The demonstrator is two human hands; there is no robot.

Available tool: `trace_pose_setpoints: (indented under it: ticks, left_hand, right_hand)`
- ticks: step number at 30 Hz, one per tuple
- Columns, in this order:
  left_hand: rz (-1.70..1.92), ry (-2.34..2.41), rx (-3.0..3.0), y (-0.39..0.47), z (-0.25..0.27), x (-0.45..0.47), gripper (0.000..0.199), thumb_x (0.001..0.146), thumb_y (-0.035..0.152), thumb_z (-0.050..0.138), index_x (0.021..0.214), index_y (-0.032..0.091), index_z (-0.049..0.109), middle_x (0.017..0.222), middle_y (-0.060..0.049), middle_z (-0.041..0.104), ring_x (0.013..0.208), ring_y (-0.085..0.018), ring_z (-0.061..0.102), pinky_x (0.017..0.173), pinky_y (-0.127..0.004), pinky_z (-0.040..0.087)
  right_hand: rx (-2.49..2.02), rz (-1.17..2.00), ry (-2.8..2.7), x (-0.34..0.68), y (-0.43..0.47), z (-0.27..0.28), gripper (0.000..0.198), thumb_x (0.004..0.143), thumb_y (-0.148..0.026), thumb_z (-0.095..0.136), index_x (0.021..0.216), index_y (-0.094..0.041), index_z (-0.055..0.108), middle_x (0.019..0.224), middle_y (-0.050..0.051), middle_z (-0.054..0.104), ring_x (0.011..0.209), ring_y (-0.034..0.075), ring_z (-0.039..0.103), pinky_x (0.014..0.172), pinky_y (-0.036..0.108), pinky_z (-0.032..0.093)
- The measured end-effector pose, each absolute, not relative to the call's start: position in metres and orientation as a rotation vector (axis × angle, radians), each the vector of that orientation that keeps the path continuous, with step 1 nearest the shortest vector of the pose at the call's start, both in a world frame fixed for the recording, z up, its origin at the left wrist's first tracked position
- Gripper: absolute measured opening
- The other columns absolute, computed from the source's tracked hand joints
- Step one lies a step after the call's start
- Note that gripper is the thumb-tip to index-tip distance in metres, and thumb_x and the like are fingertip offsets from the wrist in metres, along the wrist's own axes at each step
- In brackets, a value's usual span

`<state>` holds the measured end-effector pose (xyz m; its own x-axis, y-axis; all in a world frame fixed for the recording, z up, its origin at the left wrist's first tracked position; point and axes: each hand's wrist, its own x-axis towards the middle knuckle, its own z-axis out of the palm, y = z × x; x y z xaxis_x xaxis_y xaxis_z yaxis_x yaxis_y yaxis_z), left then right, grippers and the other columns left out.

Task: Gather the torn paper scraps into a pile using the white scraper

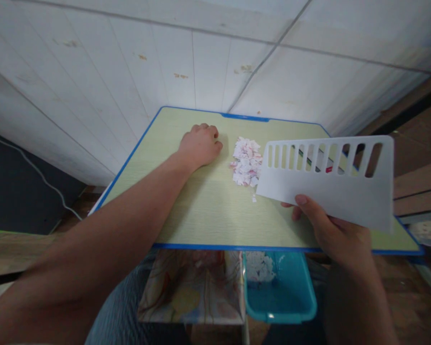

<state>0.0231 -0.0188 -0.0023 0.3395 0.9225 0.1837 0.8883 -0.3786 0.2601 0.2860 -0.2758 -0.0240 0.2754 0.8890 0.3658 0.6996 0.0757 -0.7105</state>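
A white plastic panel (330, 191) with a row of slots along its upper edge is tilted in my right hand (339, 230). The thumb lies over its near face, with fingers behind. Its left end is against or just over a heap of small pale pink and white paper-like scraps (246, 163) on the light green tabletop (208, 215); I cannot tell if it touches. Left of the heap, my left hand (201, 143) rests on the tabletop, its fingers curled in and nothing visible in them. One tiny scrap (254, 197) lies just below the heap.
Below the table's blue front edge (237, 247) are a teal plastic bin (280, 306) with white scraps inside and a patterned open box or bag (190, 306). A white panelled wall (172, 62) with a cable (269, 52) stands behind. Flat items show through the slots.
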Motion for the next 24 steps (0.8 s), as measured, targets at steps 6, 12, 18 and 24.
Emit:
trace_pose_setpoints:
  ticks: [6,12,18,24]
  left_hand:
    - [0.450,1.693,2.478,-0.019,-0.003,0.024,0.043,0.113,0.030,0.062,0.149,0.023,0.085,0.161,-0.018,0.079,0.154,-0.040,0.066,0.132,-0.053,0.058]
    - [0.458,1.688,2.468,-0.020,-0.001,0.025,0.043,0.113,0.029,0.063,0.149,0.025,0.085,0.160,-0.016,0.079,0.155,-0.040,0.066,0.133,-0.055,0.057]
    - [0.463,1.674,2.448,-0.020,0.000,0.026,0.044,0.111,0.029,0.067,0.151,0.027,0.086,0.161,-0.016,0.080,0.155,-0.042,0.067,0.134,-0.058,0.058]
    - [0.492,1.662,2.447,-0.020,-0.002,0.027,0.047,0.111,0.029,0.068,0.155,0.029,0.085,0.160,-0.014,0.081,0.157,-0.042,0.066,0.136,-0.058,0.055]
  right_hand:
    - [-1.646,0.235,-1.484,0.281,-0.277,-0.020,0.048,0.109,-0.061,0.080,0.067,-0.038,0.073,0.084,0.003,0.085,0.096,0.037,0.081,0.116,0.058,0.061]
    - [-1.599,0.288,-1.539,0.263,-0.282,-0.013,0.037,0.104,-0.058,0.088,0.074,-0.039,0.077,0.096,0.002,0.090,0.107,0.040,0.084,0.129,0.061,0.059]
    - [-1.598,0.307,-1.524,0.249,-0.284,-0.019,0.037,0.107,-0.056,0.087,0.075,-0.038,0.081,0.091,0.000,0.091,0.095,0.036,0.088,0.112,0.056,0.068]
    - [-1.545,0.341,-1.582,0.249,-0.284,-0.014,0.036,0.108,-0.052,0.088,0.076,-0.038,0.083,0.088,0.000,0.090,0.087,0.033,0.087,0.099,0.051,0.072]
